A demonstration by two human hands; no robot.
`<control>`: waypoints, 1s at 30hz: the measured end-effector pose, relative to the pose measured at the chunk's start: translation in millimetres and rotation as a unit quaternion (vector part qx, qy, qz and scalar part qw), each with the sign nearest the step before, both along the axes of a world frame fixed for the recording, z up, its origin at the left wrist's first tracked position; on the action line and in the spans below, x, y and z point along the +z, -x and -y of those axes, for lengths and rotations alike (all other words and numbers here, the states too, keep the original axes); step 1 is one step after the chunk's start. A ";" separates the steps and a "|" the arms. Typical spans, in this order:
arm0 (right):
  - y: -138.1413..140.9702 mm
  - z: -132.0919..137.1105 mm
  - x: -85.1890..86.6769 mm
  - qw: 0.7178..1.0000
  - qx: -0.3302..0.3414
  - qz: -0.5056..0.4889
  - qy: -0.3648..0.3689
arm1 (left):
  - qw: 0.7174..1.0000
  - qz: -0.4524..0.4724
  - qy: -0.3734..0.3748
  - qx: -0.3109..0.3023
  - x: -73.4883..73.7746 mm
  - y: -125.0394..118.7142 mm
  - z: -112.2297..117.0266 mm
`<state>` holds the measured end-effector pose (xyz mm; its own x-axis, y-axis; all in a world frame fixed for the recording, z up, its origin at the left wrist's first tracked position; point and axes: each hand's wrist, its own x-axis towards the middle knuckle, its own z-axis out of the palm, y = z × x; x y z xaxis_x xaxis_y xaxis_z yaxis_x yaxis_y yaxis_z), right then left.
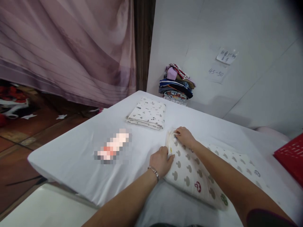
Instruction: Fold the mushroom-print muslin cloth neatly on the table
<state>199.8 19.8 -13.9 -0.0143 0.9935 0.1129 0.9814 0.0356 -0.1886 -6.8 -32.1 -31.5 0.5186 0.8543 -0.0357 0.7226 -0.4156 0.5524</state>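
The mushroom-print cloth (pixel 187 168) is gripped at its left end, on the near side of the table (pixel 71 151), by both hands. Its near edge is clamped between the thumb and fingers of the left hand (pixel 161 162), while the far corner is gathered in by the right hand (pixel 186 137), whose fingers are bent over the bunched layers. By this two-point hold the layers are probably stopped from slipping apart and the end is squared. A flatter stretch of similar print (pixel 234 159) is partly covered by the right forearm; whether it is joined to the held cloth cannot be told. The folded cloth (pixel 150 112) is laid flat farther back, seemingly so that the near side is left for handling. The pile of fabrics (pixel 176 82) is stacked beside the wall, perhaps to be out of the way. Two hands, one folded cloth, one pile and one red object (pixel 291 156) at the right are counted, along with two paper notes (pixel 226 56) on the wall and one pixelated item (pixel 112 146) that cannot be identified. The pieces in the pile cannot be counted surely.
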 end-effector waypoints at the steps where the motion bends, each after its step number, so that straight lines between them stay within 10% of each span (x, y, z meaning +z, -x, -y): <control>1: -0.5 -0.2 -0.4 1.000 -0.001 -0.010 -0.007 | 1.000 -0.002 0.001 -0.003 0.1 0.2 -0.1; 30: -1.9 12.2 -2.8 0.998 -0.007 -0.054 -0.031 | 0.999 -0.034 -0.034 -0.008 1.4 0.6 0.0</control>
<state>201.7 7.6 -16.7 0.0157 0.9847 0.1737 0.9560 0.0361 -0.2911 -7.4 -32.0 -30.1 0.5308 0.8474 -0.0135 0.7502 -0.4624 0.4727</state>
